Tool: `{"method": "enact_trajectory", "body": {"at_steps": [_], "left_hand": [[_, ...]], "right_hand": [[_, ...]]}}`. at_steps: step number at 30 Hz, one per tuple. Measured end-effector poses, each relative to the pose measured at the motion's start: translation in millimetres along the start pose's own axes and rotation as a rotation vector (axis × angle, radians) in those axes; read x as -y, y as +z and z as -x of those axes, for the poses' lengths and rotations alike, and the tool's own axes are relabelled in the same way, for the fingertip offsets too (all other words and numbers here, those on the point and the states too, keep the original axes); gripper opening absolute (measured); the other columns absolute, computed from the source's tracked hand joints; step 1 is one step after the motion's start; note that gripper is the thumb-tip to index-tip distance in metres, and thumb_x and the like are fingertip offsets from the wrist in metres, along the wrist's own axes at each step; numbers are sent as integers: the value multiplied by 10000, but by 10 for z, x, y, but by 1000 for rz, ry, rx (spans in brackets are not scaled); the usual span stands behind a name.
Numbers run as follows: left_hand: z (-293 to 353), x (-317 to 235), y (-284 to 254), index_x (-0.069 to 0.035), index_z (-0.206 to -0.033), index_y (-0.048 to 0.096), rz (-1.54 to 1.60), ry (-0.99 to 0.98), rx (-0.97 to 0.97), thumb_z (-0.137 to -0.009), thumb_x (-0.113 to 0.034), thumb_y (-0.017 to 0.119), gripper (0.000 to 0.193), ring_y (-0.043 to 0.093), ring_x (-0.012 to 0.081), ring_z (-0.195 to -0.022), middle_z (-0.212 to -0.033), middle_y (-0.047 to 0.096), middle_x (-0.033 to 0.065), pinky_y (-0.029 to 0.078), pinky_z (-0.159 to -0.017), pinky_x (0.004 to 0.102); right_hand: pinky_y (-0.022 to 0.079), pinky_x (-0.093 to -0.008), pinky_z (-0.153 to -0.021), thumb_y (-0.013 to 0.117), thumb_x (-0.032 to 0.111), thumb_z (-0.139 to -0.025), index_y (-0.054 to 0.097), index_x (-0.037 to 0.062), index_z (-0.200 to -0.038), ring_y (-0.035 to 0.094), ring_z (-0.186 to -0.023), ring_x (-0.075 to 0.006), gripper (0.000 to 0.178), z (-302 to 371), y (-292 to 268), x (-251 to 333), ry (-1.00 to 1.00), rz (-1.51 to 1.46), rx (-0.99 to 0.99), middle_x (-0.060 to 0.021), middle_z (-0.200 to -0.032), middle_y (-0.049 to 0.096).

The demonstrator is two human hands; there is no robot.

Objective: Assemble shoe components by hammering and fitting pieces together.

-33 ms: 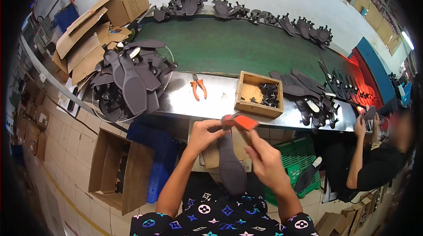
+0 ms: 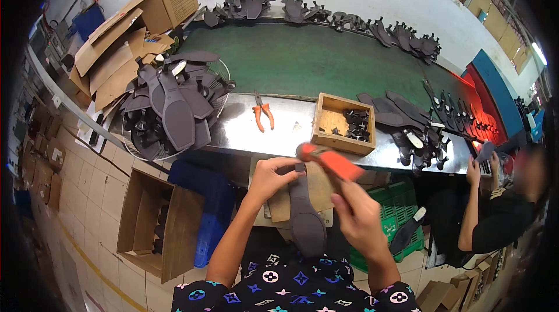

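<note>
A dark grey shoe sole (image 2: 305, 219) lies upright in front of me, its narrow heel end away from my body. My left hand (image 2: 273, 179) pinches that heel end, where a small dark block, perhaps a heel tip, shows between thumb and finger. My right hand (image 2: 361, 213) is closed round the handle of a hammer with a red-orange head (image 2: 335, 163). The hammer head is slightly blurred and held up just right of the heel end, apart from it. Under the sole is a tan work board (image 2: 320, 192).
Orange-handled pliers (image 2: 263, 115) and a wooden box (image 2: 323, 140) of small black parts lie on the metal bench edge. A wire basket (image 2: 224, 85) heaped with soles stands left. Beyond runs a green conveyor belt (image 2: 326, 56). At right, a co-worker (image 2: 495, 213) holds a sole.
The hammer head has swung up and right, off the heel end, uncovering the small block there. My right hand has moved slightly right. The left hand stays put.
</note>
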State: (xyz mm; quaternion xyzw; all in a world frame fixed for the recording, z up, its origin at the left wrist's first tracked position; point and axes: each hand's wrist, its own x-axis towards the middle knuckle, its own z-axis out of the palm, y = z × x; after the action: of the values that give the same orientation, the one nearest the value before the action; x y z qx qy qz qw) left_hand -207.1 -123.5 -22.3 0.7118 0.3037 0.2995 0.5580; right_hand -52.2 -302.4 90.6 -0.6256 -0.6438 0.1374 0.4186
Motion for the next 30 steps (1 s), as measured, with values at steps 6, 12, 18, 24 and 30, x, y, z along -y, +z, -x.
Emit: {"method": "enact_trajectory", "body": {"at_steps": [6,12,18,24,30], "left_hand": [[30,26,22,63,-1525,100,-668,149,-10,-747,-497,792,1182,482,241,-1350,-1304,655,38,138,-1168,552],[47,-164,-148,-71,-1488,407,-763,-71,115,-751,-555,748,946,415,265,-1406,-1408,577,22,-47,-1180,607],[166,25,-27,-183,-1101,741,-775,456,-88,-867,-273,704,254,578,280,-1237,-1155,711,0,238,-1101,655],[1075,-985,10,-3,-987,743,57,46,300,-875,-140,687,185,672,192,-774,-911,710,99,500,-679,292],[1336,-1262,28,24,-1087,684,321,-205,482,-977,-164,555,253,598,185,-1021,-1032,640,111,442,-893,310]], "right_hand": [[538,-404,-705,618,15,-916,511,-1,-1367,663,-863,-399,464,97,362,-279,10,3,-65,-234,-998,644],[531,-407,-683,604,-50,-895,445,-70,-1401,663,-812,-384,530,324,130,8,39,-400,-269,-242,-990,644],[529,-378,-685,609,-54,-888,507,-12,-1364,656,-793,-364,489,75,62,-125,-48,28,-35,-232,-1055,655],[516,-381,-620,670,-5,-852,527,53,-1389,625,-707,-304,558,28,85,-300,-132,277,4,-109,-856,608],[494,-408,-901,670,222,-923,625,12,-1264,642,-995,-310,403,-93,187,-281,-289,-12,330,-150,-1004,670]]}}
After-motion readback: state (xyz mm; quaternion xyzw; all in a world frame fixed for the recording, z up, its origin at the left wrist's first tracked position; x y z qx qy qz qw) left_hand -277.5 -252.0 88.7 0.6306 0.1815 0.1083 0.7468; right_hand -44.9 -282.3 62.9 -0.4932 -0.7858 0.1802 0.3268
